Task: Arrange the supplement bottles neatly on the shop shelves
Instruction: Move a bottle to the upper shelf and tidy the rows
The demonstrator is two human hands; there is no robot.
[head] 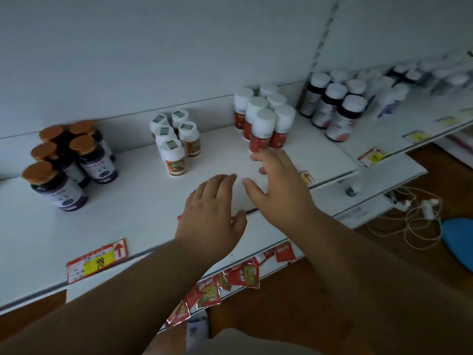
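On the white shelf [143,208] stand grouped supplement bottles. Dark bottles with orange caps [66,162] are at the left. Small white bottles with orange labels [175,139] stand in the middle. Red bottles with white caps [265,119] cluster right of centre, and dark bottles with white caps [332,108] stand further right. My left hand [212,216] hovers over the shelf's front part with fingers straight and holds nothing. My right hand [279,185] is spread open just in front of the red bottles, its fingertips close to the nearest one.
A red and yellow price tag [97,260] sits on the shelf's front edge, with more tags [372,156] along the right. Red sachets [230,280] hang below the edge. A white cable [414,216] and a blue object [458,242] lie on the brown floor.
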